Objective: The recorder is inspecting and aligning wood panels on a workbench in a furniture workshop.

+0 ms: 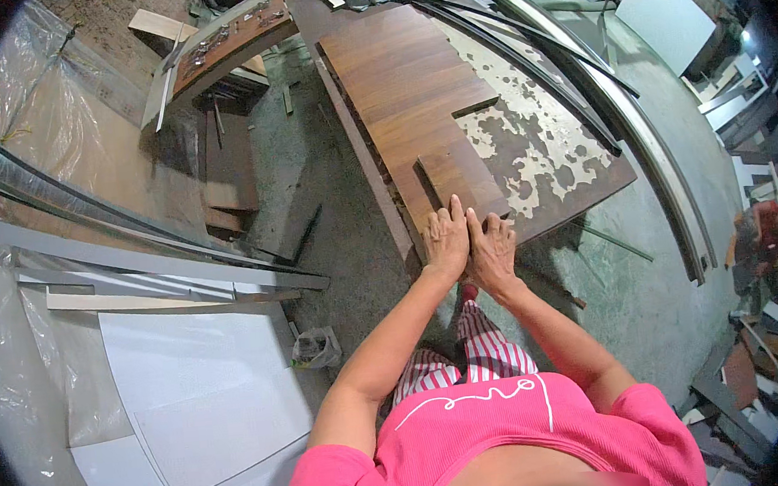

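A brown wood-grain board [411, 74] with cut-out notches lies along the worktable. My left hand [445, 243] rests on its near end, fingers stretched forward over the surface. Close beside it, my right hand [493, 250] lies on the same end with its fingers extended and slightly bent. The two hands almost touch at the thumbs, which are partly hidden. A dark narrow slot [428, 182] opens in the board just ahead of my left fingers. Under the board, the worktable top [579, 191] shows brown with pale, patchy blotches.
Long metal and dark strips [519, 33] run along the table's right side. White panels [207, 388] stand at the lower left, near a small plastic bag [316, 348]. A low stand [228, 44] with small hardware is at the far left. Scrap pieces [768, 349] lie at right.
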The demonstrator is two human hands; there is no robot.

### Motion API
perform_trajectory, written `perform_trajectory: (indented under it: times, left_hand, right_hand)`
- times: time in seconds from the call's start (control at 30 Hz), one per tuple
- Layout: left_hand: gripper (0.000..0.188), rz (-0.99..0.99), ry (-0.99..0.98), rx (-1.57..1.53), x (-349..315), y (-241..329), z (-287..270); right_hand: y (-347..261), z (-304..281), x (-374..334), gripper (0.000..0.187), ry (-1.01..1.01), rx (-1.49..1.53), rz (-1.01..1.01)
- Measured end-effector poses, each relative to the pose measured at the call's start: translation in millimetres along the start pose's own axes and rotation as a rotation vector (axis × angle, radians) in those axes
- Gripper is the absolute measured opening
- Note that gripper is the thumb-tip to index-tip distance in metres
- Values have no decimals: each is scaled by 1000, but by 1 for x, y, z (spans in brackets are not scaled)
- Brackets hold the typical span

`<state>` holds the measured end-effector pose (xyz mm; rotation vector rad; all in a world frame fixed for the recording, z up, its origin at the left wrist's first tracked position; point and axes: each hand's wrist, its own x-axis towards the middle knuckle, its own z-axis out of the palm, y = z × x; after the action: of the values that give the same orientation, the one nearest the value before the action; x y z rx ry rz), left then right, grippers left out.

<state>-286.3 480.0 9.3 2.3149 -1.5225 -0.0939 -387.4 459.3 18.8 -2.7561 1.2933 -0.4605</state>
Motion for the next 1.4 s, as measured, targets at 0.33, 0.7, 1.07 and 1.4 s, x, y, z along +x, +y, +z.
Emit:
perform_trajectory:
  times: [0.33,0.7,1.07,1.4]
  left_hand:
    - [43,-51,3,3,95,-44,0]
    - [42,-149,13,30,286,-111,4]
    - [62,-348,1,-215,527,-265,25]
    - [45,-65,-22,118,584,-254,30]
  right_hand:
    - [-9,41,98,63,43,84,-18]
    - [-14,105,295,50,150,121,-58]
    - [-53,168,525,40,20,411,8]
    - [-43,211,592,30,204,295,98]
